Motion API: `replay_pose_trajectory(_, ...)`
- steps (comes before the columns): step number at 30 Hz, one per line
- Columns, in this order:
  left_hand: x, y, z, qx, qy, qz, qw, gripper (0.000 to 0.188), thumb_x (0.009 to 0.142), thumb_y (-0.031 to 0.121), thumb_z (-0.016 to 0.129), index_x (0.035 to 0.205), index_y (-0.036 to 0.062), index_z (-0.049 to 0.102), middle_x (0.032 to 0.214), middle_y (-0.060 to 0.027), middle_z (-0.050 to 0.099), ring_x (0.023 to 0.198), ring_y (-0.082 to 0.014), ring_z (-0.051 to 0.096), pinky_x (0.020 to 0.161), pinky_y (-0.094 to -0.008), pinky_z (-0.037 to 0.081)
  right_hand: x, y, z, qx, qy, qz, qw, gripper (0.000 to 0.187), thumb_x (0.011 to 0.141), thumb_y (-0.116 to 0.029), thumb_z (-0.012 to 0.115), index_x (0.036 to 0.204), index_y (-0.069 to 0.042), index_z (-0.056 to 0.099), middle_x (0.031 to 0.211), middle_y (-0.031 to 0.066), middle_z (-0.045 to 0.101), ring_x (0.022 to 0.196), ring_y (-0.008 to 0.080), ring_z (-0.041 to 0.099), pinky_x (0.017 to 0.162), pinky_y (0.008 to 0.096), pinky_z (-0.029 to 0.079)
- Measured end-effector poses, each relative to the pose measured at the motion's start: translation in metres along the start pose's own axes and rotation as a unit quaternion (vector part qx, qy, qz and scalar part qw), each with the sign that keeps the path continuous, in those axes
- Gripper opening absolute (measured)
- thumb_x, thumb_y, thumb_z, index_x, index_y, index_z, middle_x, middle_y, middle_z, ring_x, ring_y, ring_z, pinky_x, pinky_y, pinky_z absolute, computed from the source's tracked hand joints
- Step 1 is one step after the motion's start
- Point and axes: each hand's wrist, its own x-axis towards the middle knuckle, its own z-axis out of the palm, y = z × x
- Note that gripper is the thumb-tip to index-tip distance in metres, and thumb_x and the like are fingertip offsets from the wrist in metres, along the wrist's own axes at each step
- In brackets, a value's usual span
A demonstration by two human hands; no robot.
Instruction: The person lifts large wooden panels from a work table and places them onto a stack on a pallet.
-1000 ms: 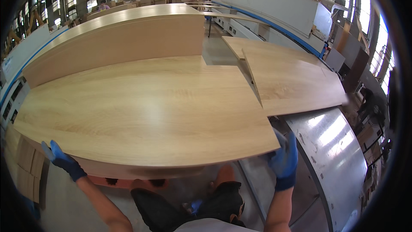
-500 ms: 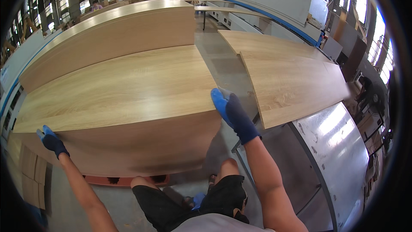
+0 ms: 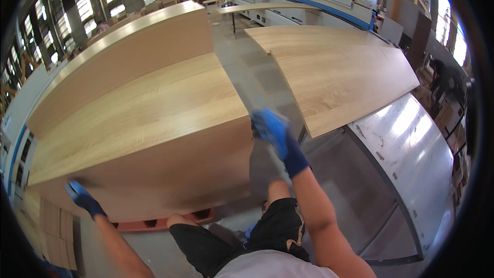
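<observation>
A tall stack of wood-grain panels [image 3: 149, 110] stands in front of me, its top pale and its front side brownish. My left hand [image 3: 82, 198], in a blue and dark navy glove, is by the front side near the left end, fingers stretched out and holding nothing. Whether it touches the panels I cannot tell. My right hand [image 3: 274, 133], gloved alike, is at the near right corner of the stack. Motion smears its fingers, so their grip is unclear.
A taller panel stack [image 3: 128, 46] rises behind. To the right, two loose wood-grain panels [image 3: 339, 77] overlap beside a metal-topped table [image 3: 399, 139]. A red pallet [image 3: 159, 223] shows under the near stack. A long machine with a blue rail [image 3: 329, 13] stands at the back.
My left hand has dropped from the top front edge to beside the front side. My right hand has moved slightly down at the corner. The whole view has turned and shifted somewhat.
</observation>
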Motion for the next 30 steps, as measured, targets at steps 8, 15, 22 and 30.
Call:
replay_pose_trajectory(8,-0.316,0.098,0.027,0.010,-0.244,-0.385,0.890,0.025,0.088,0.018,0.048,0.095,-0.0009,0.062,0.085,-0.0061,0.061,0.077,-0.0160,0.056,0.070,-0.0300,0.046,-0.054,0.026,-0.162,0.346,0.021,-0.034,0.937,0.043,0.085,-0.036,0.052,0.116,-0.006,0.047,0.109,0.0080,0.055,0.099,0.0231,0.054,0.082,0.0380,0.045)
replay_pose_trajectory(15,-0.461,0.190,0.090,-0.102,-0.529,-0.348,0.767,0.023,0.084,0.010,0.052,0.102,-0.0017,0.062,0.094,-0.0083,0.065,0.087,-0.0135,0.059,0.078,-0.0270,0.046,-0.010,0.003,-0.220,0.257,0.194,-0.188,0.928,0.050,0.086,-0.033,0.051,0.125,-0.004,0.040,0.120,0.0126,0.049,0.108,0.0291,0.050,0.091,0.0428,0.040)
replay_pose_trajectory(22,-0.479,0.279,0.129,-0.184,-0.667,-0.443,0.570,0.029,0.087,0.017,0.052,0.110,-0.0013,0.057,0.100,-0.0085,0.063,0.093,-0.0140,0.057,0.081,-0.0270,0.044,-0.153,0.010,-0.163,0.282,0.257,-0.235,0.894,0.048,0.088,-0.027,0.046,0.127,0.000,0.038,0.121,0.0151,0.049,0.107,0.0299,0.050,0.090,0.0398,0.041)
replay_pose_trajectory(30,-0.499,0.390,0.169,-0.385,-0.624,-0.622,0.277,0.054,0.083,0.022,0.059,0.125,-0.0026,0.038,0.118,-0.0107,0.051,0.101,-0.0198,0.054,0.086,-0.0294,0.044,-0.188,0.015,-0.100,0.141,0.380,-0.203,0.891,0.048,0.091,-0.033,0.040,0.119,0.006,0.042,0.108,0.0157,0.053,0.094,0.0224,0.055,0.081,0.0313,0.045)
